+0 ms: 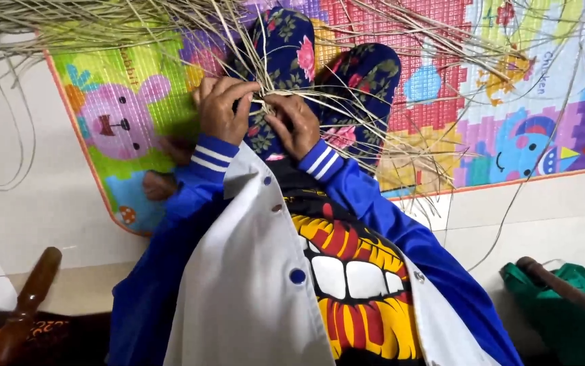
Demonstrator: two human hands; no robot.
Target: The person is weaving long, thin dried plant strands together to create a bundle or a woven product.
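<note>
While both hands meet over the knees, the left hand [223,108] curls over a knot of thin dry straw strands [268,102], its fingers [238,91] bent and pressed together down onto the crossing point, probably to keep the strands from springing apart. Opposite it, the right hand [294,123] pinches the same knot from the other side, fingertips closed on a few strands. That bundle sits just above the legs [360,81], clad in dark flowered trousers, so the lap serves as a rest while the long loose ends fan outward over the bright play mat [129,102] and the pale tiled floor [28,190]. Blue sleeves with striped cuffs [211,156] reach forward from a white jacket [251,285]. A brown wooden handle [31,298] lies at the near left, and another pokes across a green cloth [563,318] on the near right.
</note>
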